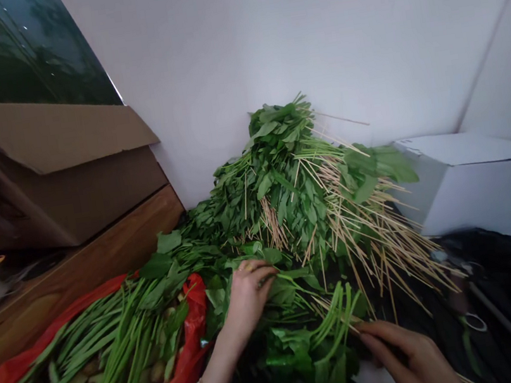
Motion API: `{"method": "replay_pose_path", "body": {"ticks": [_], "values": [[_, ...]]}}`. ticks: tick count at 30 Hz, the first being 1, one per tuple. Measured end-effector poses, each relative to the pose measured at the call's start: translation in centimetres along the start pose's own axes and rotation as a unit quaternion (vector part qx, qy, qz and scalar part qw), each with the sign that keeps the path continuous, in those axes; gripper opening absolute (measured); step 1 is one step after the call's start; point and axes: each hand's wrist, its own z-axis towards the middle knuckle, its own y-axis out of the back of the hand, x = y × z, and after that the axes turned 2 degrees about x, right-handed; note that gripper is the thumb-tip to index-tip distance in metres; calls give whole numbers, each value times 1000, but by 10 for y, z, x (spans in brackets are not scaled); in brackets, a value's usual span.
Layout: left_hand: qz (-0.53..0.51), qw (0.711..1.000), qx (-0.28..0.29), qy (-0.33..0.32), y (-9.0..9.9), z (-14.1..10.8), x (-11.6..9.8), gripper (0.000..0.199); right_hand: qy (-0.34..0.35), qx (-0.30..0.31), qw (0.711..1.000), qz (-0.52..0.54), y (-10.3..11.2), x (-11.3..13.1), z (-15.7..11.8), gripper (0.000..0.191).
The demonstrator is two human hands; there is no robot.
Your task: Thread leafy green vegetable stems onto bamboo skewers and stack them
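Observation:
My left hand (pixel 251 291), with a ring and a pearl bracelet at the wrist, is pinched on a green leafy stem (pixel 291 274) at the centre. At the lower right, my right hand (pixel 404 348) has thumb and fingers closed on the end of a thin wooden skewer (pixel 347 324). Curved green stems (pixel 335 323) with broad leaves lie between the hands. Behind them rises a large heap of leafy greens (pixel 283 181) threaded on skewers, whose bare ends (pixel 387 236) point to the right.
A red plastic bag (pixel 197 309) at the lower left holds long green stalks and brownish lumps. An open cardboard box (pixel 92 190) stands on a wooden surface (pixel 137 231) at the left. At the right are a white box (pixel 490 188) and black plastic (pixel 504 282), before a pale wall.

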Motion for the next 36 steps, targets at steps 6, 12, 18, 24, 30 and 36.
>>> {"method": "replay_pose_path", "body": {"ticks": [6, 12, 18, 24, 30, 36], "values": [[-283, 945, -126, 101, 42, 4, -38, 12, 29, 33, 999, -15, 0, 19, 14, 20], [-526, 803, -56, 274, 23, -15, -43, 22, 58, 34, 998, -11, -6, 45, 27, 19], [-563, 771, -45, 293, 17, -24, -47, 24, 72, 38, 997, -10, -10, 52, 30, 20], [-560, 775, -38, 291, 17, -24, -48, 24, 73, 38, 997, -16, -12, 51, 29, 21], [-555, 777, -32, 296, 15, -26, -44, 24, 76, 40, 996, -16, -11, 49, 28, 20], [-556, 776, -27, 297, 14, -27, -43, 23, 71, 50, 996, -26, -11, 46, 27, 21]]}}
